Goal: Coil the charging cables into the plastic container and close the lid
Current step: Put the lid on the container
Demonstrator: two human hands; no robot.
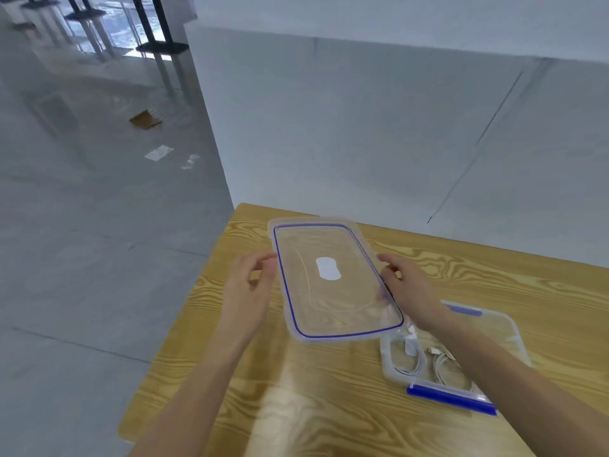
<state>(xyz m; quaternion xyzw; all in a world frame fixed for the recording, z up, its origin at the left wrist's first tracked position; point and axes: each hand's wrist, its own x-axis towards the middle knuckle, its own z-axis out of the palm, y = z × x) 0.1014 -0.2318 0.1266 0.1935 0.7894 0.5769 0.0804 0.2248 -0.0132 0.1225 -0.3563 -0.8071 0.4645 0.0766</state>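
head view: one frame, all lines below from it
lid [333,278]: clear plastic, blue seal line round the rim, white patch in the middle, held up off the bench, tilted, near end lower
left hand [245,291]: at the lid's left long edge, fingers [263,260] curled toward the rim; contact blurred, cannot tell if the grip is closed on it
right hand [408,291]: on the lid's right long edge, fingertips over the top near the far part of that edge, thumb hidden under the lid; grip closed on the lid
grip state: right pinches the lid edge, narrow opening filled by the rim; left half-curled at the rim, hold uncertain
container [504,328]: clear plastic box on the bench, below and to the right of the right grip, lidless, partly covered by the right forearm
container position vs lid: the lid's near right corner overlaps the container's left far corner in the picture; lid is above it, not seated
clips: blue latch [451,399] on the container's near end, second blue latch [466,311] at the far end just beside the right wrist
cables [441,361]: white, coiled inside the container, under the right forearm, connector ends visible near the middle; count unclear
bench [329,407]: yellow wood-grain top under both hands
wall [362,127]: white panel behind the bench, beyond the grip
floor [82,258]: grey tiles left of the left hand, scraps of paper lying well apart from the bench
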